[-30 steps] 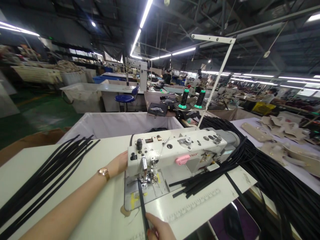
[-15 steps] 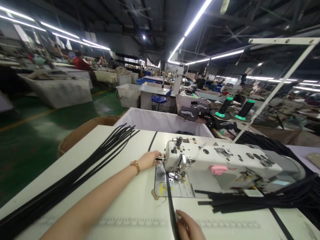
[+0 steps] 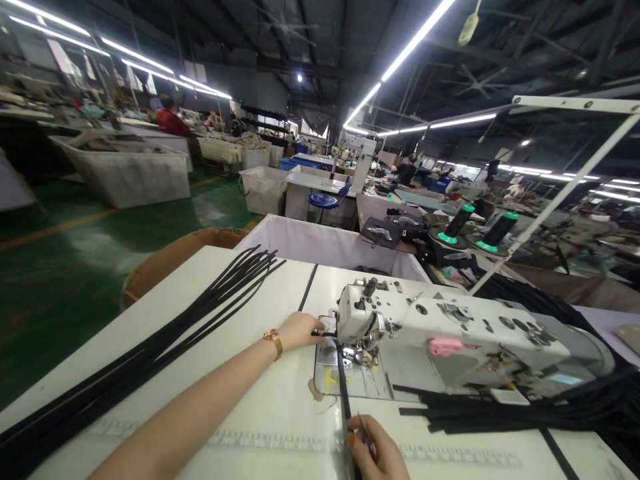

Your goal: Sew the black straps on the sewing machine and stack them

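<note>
A white sewing machine (image 3: 450,333) stands on the pale table, and a narrow black strap (image 3: 344,387) runs from under its presser foot toward me. Left of the machine head, my left hand (image 3: 299,331), with a gold watch at the wrist, pinches a dark piece of strap between thumb and fingers. Closer to me, my right hand (image 3: 379,448) is closed at the strap's right edge, thumb and fingers on it. A thin pointed tool (image 3: 367,435) sticks out of that hand; its kind is unclear. The needle area is partly hidden.
Long black straps (image 3: 175,327) lie bundled at left; more straps (image 3: 470,410) lie right of the needle. A printed ruler (image 3: 270,440) crosses the table front. Beyond the table stand a white-lined bin (image 3: 310,237) and two black thread cones (image 3: 457,223). A person in red (image 3: 173,120) is far off.
My right hand has moved forward along the strap, and the pointed tool in it shows more clearly. My left hand stays beside the machine head. The whole view has shifted slightly.
</note>
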`<state>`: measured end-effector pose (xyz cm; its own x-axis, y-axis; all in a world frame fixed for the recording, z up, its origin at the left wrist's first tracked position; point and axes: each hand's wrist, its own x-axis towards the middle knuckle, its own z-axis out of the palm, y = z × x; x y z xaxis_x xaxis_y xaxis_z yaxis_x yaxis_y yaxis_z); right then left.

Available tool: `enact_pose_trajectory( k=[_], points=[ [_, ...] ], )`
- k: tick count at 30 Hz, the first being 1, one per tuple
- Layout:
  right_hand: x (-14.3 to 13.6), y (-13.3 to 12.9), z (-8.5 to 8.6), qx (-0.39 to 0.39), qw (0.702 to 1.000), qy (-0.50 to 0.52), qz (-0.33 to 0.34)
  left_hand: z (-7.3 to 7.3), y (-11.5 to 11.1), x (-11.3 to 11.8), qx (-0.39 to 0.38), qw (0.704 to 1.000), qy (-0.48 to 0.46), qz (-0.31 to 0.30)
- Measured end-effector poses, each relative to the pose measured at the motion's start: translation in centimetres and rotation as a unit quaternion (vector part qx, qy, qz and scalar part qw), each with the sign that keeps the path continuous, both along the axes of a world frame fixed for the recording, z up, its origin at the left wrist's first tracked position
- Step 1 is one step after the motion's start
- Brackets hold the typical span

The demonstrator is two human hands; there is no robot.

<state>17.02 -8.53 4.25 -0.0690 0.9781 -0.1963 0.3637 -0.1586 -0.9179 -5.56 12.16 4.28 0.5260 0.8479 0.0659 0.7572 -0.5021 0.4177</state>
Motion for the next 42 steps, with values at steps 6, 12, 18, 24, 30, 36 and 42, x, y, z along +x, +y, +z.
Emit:
enact_pose_trajectory(
  k=[6,12,18,24,30,36,42],
  points=[
    [-2.3,2.1,2.1,0.0,0.997,0.074,0.012,-1.1,-0.7,0.5,0.0,0.999,-0.028,0.028],
    [-4.6,5.6,1.8,-0.181,0.935,0.293,-0.083,-1.1,-1.7,-0.3,-0.01,0.996,-0.08,0.021],
    [-6.7,9.7,0.5,-0.249,0.866,0.424,-0.096,-0.5,-2.8,-0.5,-0.023,0.993,-0.112,0.014],
    [-8.0,11.9,-0.3,-0.232,0.843,0.467,-0.131,-0.1,-3.0,-0.5,-0.038,0.991,-0.125,0.012],
    [-8.2,12.7,-0.5,-0.206,0.837,0.487,-0.14,-0.1,-3.0,-0.5,-0.053,0.99,-0.133,0.014],
    [-8.7,11.9,-0.6,-0.175,0.847,0.48,-0.145,0.5,-3.4,-0.6,-0.055,0.987,-0.147,0.017],
    [-7.8,6.6,2.2,-0.066,0.9,0.42,-0.093,4.3,-7.5,-1.6,-0.099,0.943,-0.313,0.06]
  ],
)
